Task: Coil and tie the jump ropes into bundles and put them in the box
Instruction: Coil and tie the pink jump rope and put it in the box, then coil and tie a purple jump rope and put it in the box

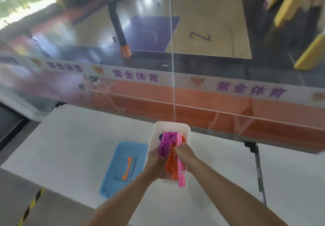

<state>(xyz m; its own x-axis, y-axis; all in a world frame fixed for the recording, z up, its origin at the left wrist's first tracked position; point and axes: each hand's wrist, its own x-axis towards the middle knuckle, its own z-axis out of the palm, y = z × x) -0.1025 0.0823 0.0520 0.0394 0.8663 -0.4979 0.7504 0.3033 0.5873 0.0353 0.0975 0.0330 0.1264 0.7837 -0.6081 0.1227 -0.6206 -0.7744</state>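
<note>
A clear plastic box (182,129) stands on the white table (79,137). Inside it lie a purple coiled jump rope (167,142) and an orange rope (171,164). My left hand (155,162) grips the lower end of the purple bundle at the box's left side. My right hand (186,155) holds pink patterned handles (181,169) that stick up from the fist and hang down past the box's near rim. Both hands are over the box.
A blue lid (121,167) with an orange handle lies flat on the table to the left of the box. A glass wall with a printed banner (193,83) runs right behind the table. The table's left edge drops to the floor, marked with yellow-black tape (29,206).
</note>
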